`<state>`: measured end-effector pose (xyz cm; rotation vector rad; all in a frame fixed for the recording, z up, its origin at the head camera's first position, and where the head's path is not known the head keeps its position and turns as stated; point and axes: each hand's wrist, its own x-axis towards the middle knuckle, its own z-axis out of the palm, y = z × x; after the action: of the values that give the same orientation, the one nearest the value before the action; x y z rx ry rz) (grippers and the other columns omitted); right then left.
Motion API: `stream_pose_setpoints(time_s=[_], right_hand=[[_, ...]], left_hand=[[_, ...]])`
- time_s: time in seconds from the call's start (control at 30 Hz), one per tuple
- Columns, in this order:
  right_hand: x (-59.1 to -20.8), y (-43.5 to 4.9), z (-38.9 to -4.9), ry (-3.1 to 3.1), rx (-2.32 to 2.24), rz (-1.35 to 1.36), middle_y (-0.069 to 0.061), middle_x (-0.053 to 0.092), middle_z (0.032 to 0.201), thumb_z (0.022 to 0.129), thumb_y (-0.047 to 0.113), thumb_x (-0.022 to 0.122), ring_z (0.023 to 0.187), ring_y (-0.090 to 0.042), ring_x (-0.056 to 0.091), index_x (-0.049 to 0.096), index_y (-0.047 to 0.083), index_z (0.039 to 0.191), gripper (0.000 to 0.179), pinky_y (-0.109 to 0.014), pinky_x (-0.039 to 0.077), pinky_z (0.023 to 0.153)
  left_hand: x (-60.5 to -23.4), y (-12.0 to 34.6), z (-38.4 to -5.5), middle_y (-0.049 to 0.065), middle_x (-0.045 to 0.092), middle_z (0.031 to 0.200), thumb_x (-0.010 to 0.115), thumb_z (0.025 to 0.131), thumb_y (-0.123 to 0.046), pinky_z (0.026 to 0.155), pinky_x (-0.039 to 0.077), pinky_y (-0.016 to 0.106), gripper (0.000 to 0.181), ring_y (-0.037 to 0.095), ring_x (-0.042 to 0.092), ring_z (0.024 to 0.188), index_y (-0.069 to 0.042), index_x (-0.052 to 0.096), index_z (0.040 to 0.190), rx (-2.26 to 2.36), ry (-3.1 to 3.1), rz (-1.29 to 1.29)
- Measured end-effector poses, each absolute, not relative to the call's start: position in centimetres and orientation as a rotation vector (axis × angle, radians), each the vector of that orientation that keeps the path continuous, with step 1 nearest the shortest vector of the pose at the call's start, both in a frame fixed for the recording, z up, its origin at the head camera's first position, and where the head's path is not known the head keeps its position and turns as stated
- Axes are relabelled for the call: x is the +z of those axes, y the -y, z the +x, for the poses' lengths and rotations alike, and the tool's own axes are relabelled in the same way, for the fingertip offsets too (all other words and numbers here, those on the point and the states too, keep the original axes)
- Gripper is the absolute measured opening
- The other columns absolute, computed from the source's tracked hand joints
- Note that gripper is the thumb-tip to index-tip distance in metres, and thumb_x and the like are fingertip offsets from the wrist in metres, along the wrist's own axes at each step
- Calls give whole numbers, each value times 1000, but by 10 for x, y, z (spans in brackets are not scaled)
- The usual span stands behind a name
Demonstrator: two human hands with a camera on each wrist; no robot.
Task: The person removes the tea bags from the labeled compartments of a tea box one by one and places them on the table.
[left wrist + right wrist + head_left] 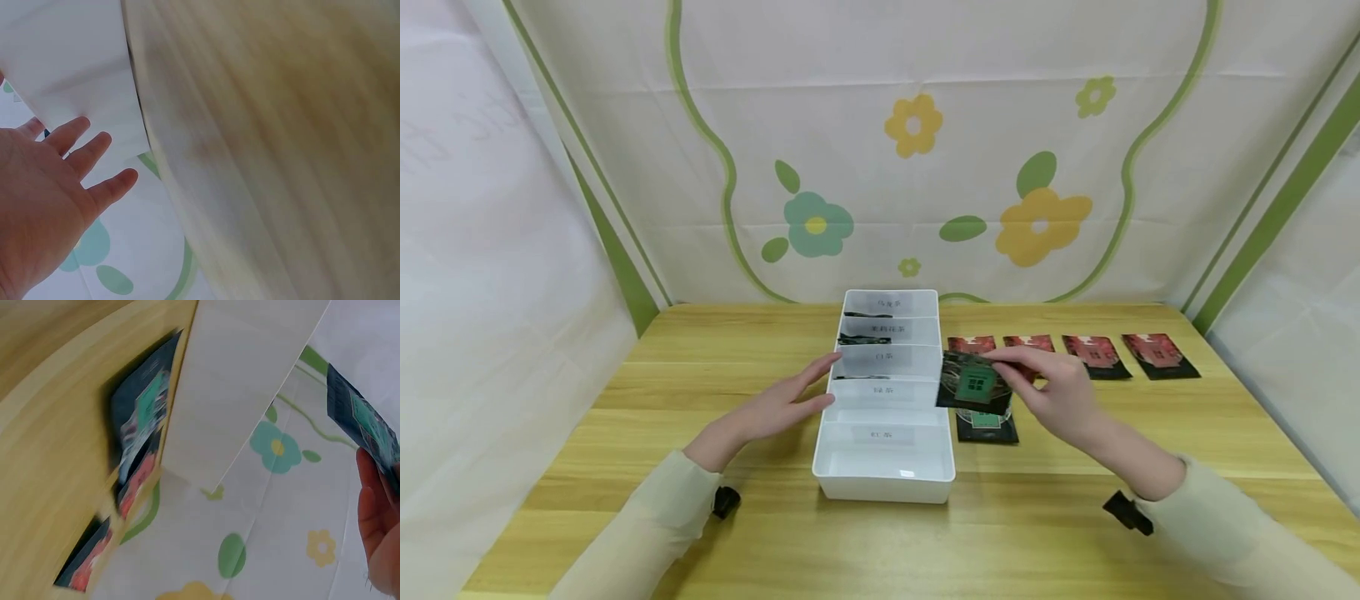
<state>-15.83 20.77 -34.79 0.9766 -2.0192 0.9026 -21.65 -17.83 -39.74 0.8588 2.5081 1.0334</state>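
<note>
A long white box [883,489] with several labelled compartments stands on the wooden table. My left hand [778,407] is at the box's left side, fingers extended along the wall; in the left wrist view that hand [47,194] has spread fingers. Between thumb and fingers, my right hand [1063,396] pinches a black tea sachet [973,385] with a green label, held above the box's right rim. The right wrist view shows this sachet [362,419] tilted, up higher than the box wall. Another green-labelled sachet [987,429] lies on the table beneath it, partly covered.
Several red-and-black sachets [1093,357] lie in a row at the back right. Dark sachets [863,339] stand on edge in the box's far compartments; the two nearest compartments show only white walls. A flower-printed cloth [910,192] hangs behind the table.
</note>
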Motion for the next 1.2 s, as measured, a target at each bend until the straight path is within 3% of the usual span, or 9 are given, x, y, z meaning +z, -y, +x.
stream_pose_setpoints(time_s=[0.27,0.4,0.63,0.87,1.07,1.2], right_hand=[[-353,-253,-148,2144,792,885,-8,72,86,99,19,60,59,-7,60,73,4,101,20,-16,45,53],[-355,-272,-142,2209,766,827,-7,71,86,92,4,66,58,-6,59,73,4,101,11,-15,44,53],[-361,-293,-134,2317,716,724,-8,70,81,78,-12,72,55,-2,54,72,7,103,31,-15,38,46],[-370,-304,-133,2422,678,708,-7,70,87,72,-19,73,60,1,55,69,10,107,45,-14,44,53],[-375,-314,-140,2510,713,687,-9,69,94,76,-18,71,63,-3,58,68,8,108,42,-18,48,53],[-382,-320,-146,2634,751,671,-10,68,102,83,-12,69,73,-11,64,66,8,112,36,-23,52,55]], left_hand=[[-398,178,-218,-1,22,158,47,100,-49,110,24,54,66,25,27,142,-37,14,156,1041,-2498,857],[-398,178,-218,0,22,158,47,101,-48,110,24,54,65,25,26,142,-36,14,156,1046,-2490,869],[-399,178,-218,0,22,158,47,100,-49,110,25,53,66,25,27,141,-36,14,156,1031,-2499,867],[-400,179,-217,0,24,158,47,101,-48,110,25,53,65,25,29,141,-37,14,155,1027,-2501,873],[-400,178,-217,-1,22,158,47,101,-48,110,25,54,65,25,27,141,-37,14,155,1039,-2497,868],[-399,179,-218,-1,22,158,47,101,-48,110,25,54,65,25,27,141,-37,14,156,1041,-2496,867]])
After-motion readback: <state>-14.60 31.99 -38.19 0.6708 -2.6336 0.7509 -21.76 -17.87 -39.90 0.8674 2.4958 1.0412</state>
